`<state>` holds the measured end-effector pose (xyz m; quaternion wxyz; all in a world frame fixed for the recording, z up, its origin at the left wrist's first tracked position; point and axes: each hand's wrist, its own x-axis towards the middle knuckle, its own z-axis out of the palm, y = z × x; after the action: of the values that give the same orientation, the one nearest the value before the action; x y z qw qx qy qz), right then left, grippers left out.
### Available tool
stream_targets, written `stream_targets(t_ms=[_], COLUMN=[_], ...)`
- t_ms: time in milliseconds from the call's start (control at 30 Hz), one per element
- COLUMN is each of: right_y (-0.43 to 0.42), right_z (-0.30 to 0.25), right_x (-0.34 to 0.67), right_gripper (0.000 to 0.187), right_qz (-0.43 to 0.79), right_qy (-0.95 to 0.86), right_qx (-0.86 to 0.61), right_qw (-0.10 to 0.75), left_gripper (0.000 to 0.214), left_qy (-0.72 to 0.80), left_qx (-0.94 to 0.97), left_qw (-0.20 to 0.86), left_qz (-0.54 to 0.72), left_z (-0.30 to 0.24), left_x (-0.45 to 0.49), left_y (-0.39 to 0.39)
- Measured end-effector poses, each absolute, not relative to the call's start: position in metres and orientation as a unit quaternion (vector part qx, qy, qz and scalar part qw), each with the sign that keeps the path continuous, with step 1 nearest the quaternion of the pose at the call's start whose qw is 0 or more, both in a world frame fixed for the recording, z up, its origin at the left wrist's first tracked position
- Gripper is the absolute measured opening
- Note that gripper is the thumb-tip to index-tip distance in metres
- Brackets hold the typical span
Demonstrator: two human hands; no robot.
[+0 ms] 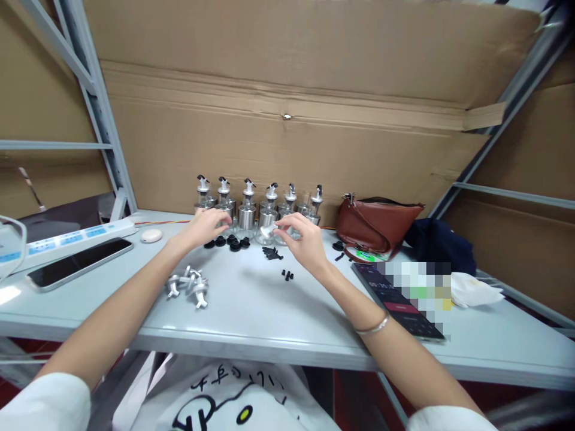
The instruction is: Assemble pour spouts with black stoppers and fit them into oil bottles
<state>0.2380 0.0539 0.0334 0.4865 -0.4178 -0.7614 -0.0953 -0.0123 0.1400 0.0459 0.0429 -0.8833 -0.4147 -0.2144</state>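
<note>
My right hand (302, 234) pinches a small silver-white pourer spout (268, 230) between thumb and fingertips, in front of the bottles. To its left, my left hand (210, 226) hovers over the black ring-shaped stoppers (234, 243), fingers curved and apart, with nothing visible in it. Oil bottles (247, 215) with steel sleeves and pourer tops stand upright in a row behind both hands. Several loose silver spouts (197, 290) lie in a pile beside my left forearm. Slim black levers (272, 253) and tiny black caps (287, 275) rest on the table below my right hand.
On the left lie a power strip (76, 239), a phone (81, 263) and a round white object (151, 236). A brown handbag (377, 224), a tablet-like device (399, 305), dark cloth (442, 245) and white tissue (474, 290) occupy the right. Cardboard (287, 143) closes the back.
</note>
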Motion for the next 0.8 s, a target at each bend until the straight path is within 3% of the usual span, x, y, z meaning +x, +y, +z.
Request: stream_targets(t_ms=[233, 467, 567, 733, 800], right_y=[0.058, 0.056, 0.060, 0.072, 0.075], right_z=[0.031, 0.032, 0.032, 0.026, 0.022], right_x=[0.238, 0.235, 0.241, 0.254, 0.255], right_gripper=[0.011, 0.011, 0.018, 0.013, 0.017], right_qz=[-0.072, 0.000, 0.006, -0.011, -0.004], right_qy=[-0.795, -0.817, -0.818, -0.779, -0.735], right_qx=[-0.370, -0.342, -0.418, -0.602, -0.662], right_qw=[0.476, 0.464, 0.395, 0.175, 0.147], left_gripper=[0.068, 0.042, 0.043, 0.045, 0.046], left_qy=[-0.297, -0.252, -0.250, -0.238, -0.234], left_qx=[-0.919, -0.954, -0.952, -0.950, -0.948], left_qw=[-0.042, 0.072, 0.106, 0.144, 0.158], left_qz=[-0.258, -0.144, -0.142, -0.144, -0.150], left_z=[0.046, 0.037, 0.036, 0.035, 0.034], left_x=[0.019, 0.035, 0.033, 0.031, 0.031], left_y=[0.104, 0.094, 0.095, 0.099, 0.101])
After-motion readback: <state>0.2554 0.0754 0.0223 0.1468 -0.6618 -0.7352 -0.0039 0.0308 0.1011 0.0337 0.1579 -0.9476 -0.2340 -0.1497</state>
